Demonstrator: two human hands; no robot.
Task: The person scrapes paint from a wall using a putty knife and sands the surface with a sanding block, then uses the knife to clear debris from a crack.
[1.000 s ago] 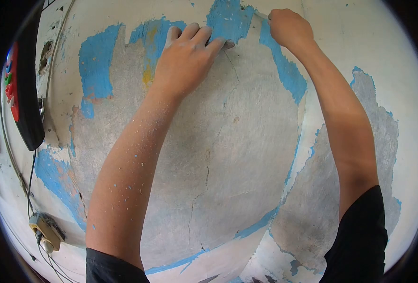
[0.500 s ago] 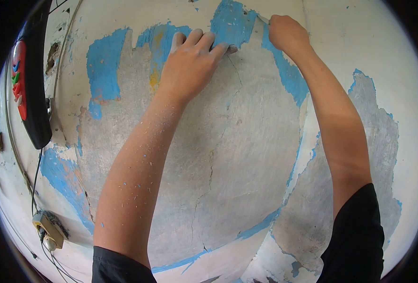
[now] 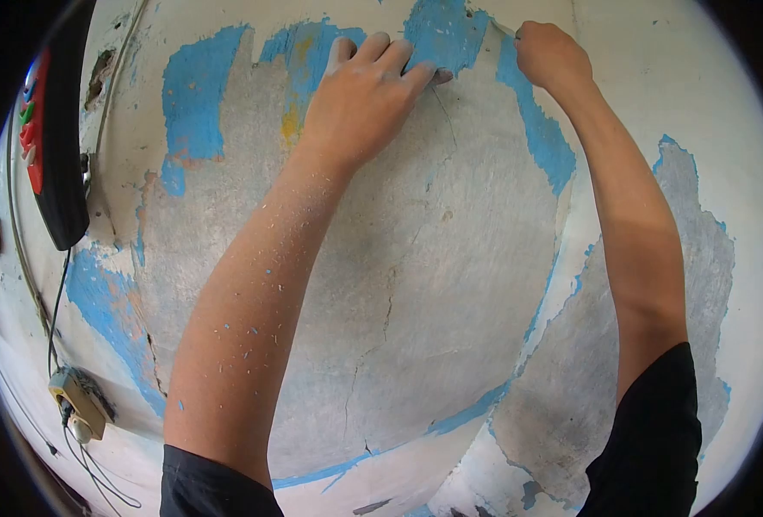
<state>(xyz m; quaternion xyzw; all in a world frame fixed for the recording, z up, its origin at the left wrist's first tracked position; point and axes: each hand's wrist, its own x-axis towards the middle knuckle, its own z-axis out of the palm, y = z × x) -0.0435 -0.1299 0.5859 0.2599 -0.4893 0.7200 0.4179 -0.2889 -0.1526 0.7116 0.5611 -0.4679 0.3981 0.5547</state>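
High on the wall (image 3: 459,258), my right hand (image 3: 558,56) is closed in a pinch at a lifted pale paint flap (image 3: 504,30). Blue paint (image 3: 536,121) shows below and beside that hand. My left hand (image 3: 360,99) rests on the wall to the left, fingers apart and bent, their dusty tips over a blue patch (image 3: 269,47) with yellow marks. Its thumb stretches out to the right, toward another blue patch (image 3: 442,39). Small blue and pale paint flecks cling to my left forearm (image 3: 252,302).
Bare grey plaster with a thin crack (image 3: 390,302) spans the middle. At left hang a black and red device (image 3: 49,155) and a socket block (image 3: 78,405) with cables. A wall corner runs down at right, beside another scraped grey patch (image 3: 700,250).
The view has shifted slightly, so both hands sit a little higher and further right in it. The right hand keeps its pinch at the flap; the left still rests on the wall.
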